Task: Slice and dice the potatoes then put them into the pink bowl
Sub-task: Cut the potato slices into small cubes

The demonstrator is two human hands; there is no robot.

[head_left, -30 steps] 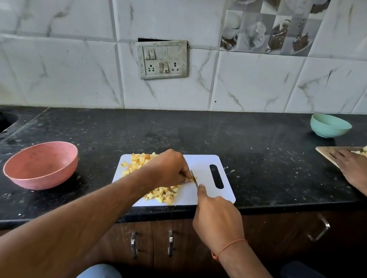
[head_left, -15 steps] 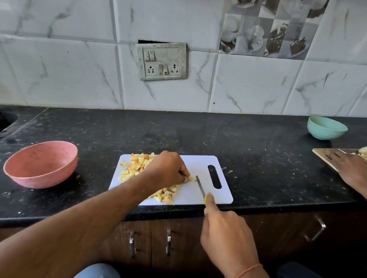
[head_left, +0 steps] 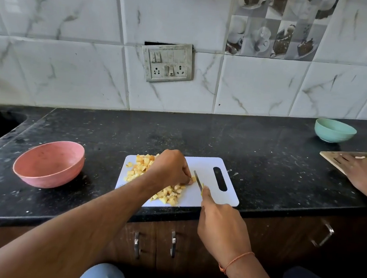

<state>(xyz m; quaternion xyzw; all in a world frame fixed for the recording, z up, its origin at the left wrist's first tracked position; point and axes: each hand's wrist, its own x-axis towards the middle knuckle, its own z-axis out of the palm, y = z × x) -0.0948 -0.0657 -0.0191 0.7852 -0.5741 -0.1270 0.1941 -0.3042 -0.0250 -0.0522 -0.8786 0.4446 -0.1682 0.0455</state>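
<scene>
One relation decides the next cut: the last uncut scrap of potato (head_left: 192, 179) lies between the two hands, just right of the left fingertips and just left of the knife blade (head_left: 198, 179).

Furthest left on the dark table (head_left: 267, 153) stands the pink bowl (head_left: 48, 163), no potato showing in it, well apart from the white cutting board (head_left: 209, 164). On the board's left and near parts lies the diced potato (head_left: 139, 168), a loose heap of yellow cubes partly hidden under the forearm. The left hand (head_left: 171, 168) reaches over that heap, its fingers curled down and pinching the scrap against the board. The blade's long axis runs from far-left to near-right, tip pointing away from the person, its edge just beside the scrap; whether it touches cannot be told. The right hand (head_left: 222, 230), nearer the table's front edge, has its grip wrapped round the knife handle, forefinger laid along the top.

Dicing looks nearly done and nothing has yet gone to the bowl. The coming stroke probably wants the blade set leftward onto the scrap, close to the pinching fingertips, so a nick is the risk.

Far right are a green bowl (head_left: 334, 131), a wooden board (head_left: 336, 157) and another person's hand (head_left: 364, 173).
</scene>
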